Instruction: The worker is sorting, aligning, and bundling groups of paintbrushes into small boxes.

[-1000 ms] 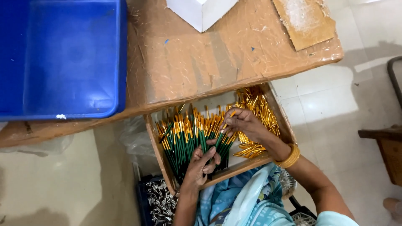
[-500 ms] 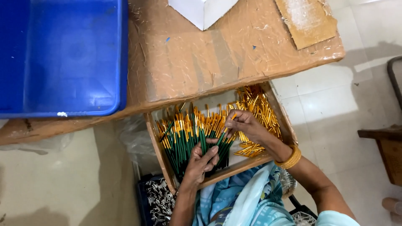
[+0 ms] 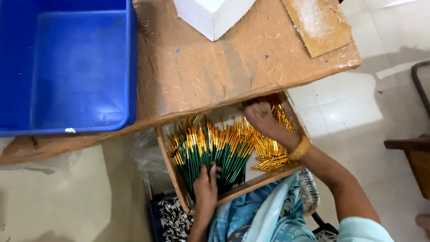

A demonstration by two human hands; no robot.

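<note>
Taped cardboard tabletop [image 3: 215, 76], tray [image 3: 166, 154] below — green-and-gold pens [image 3: 210, 152] fanned, left hand [image 3: 206, 188] gripping them, right hand [image 3: 262, 120] pinching some.

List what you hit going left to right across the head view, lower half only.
Dark crate of small metal parts → left hand on the green-and-gold pens → loose gold pen parts → right hand with gold bangle → dark wooden furniture edge.

Table edge [image 3: 233, 96] overhangs box's [image 3: 168, 152] far side, roofing right hand [image 3: 264, 120]. Pens [image 3: 215, 152] packed tight ahead of left hand [image 3: 206, 186]. Bare gap in box between hands.
</note>
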